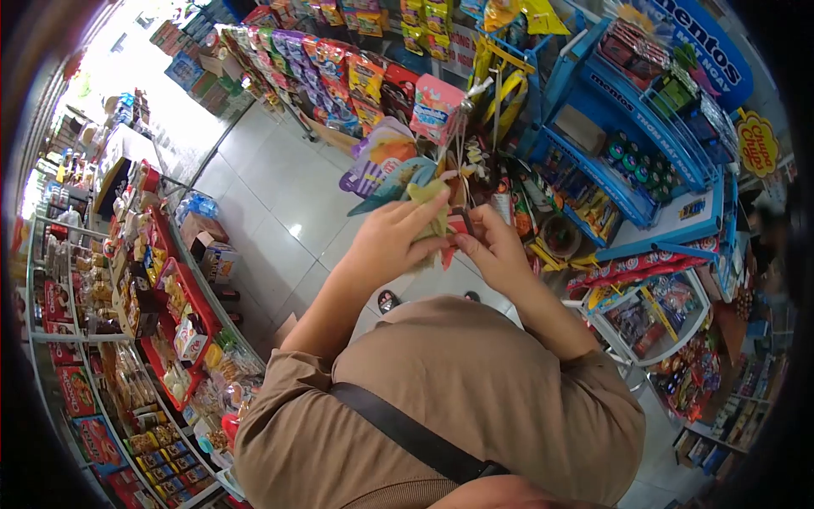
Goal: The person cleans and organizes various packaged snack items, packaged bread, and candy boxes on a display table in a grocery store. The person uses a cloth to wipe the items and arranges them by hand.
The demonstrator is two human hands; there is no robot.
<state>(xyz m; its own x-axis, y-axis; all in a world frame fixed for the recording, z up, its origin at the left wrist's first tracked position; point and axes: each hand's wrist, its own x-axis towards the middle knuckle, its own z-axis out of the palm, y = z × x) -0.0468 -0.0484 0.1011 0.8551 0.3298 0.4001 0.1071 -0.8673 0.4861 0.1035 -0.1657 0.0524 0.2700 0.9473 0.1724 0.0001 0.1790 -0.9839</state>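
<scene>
In front of my chest my left hand (397, 233) presses a crumpled yellow-green cloth (433, 212) between its fingers and thumb. Close beside it, my right hand (496, 246) pinches a small red and dark item (459, 224) whose kind I cannot make out. The fingertips of both hands nearly meet. Just beyond the left hand hang a teal packet (392, 183) and a purple packet (380, 151). A pink packet (437, 109) hangs higher up, beside a bunch of pale strings (459, 136).
Snack packets (366, 81) hang in a long row ahead. At the right stands a blue Mentos rack (657, 161), with a white-framed basket (653, 321) below. Shelves with red trays (185, 327) line the left side. Grey floor tiles (275, 182) lie between.
</scene>
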